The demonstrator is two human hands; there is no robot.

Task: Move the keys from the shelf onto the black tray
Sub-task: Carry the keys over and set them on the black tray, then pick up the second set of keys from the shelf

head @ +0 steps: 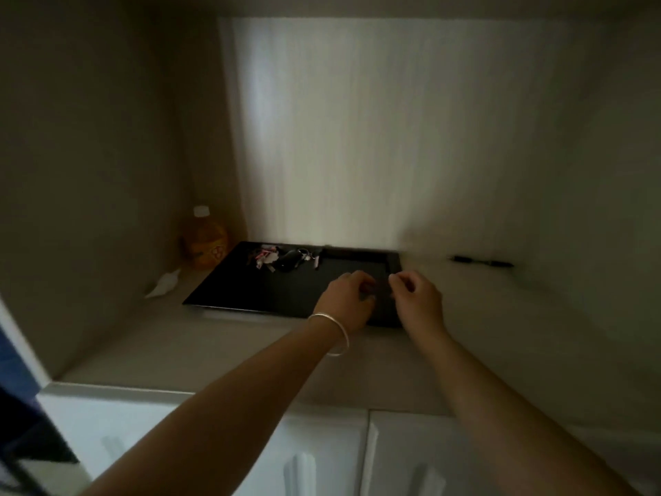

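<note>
Flat rectangular black tray (pixel 250 284); bunch of keys (pixel 286 259) with black fob, red-and-white tags; round orange plastic bottle (pixel 204 241), white cap; slim black pen (pixel 481 262); beige shelf (pixel 214 345); silver bangle (pixel 331 332).

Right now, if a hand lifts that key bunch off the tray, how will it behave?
The keys look like loose pieces on a ring with a dark fob, so they would probably dangle and swing. Pushed across the smooth black tray, they would likely slide, not roll.

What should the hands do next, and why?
Probably draw both hands back. The keys already lie on the black tray, near its far edge. The left hand and right hand hover over its near right corner, seemingly holding nothing.
</note>
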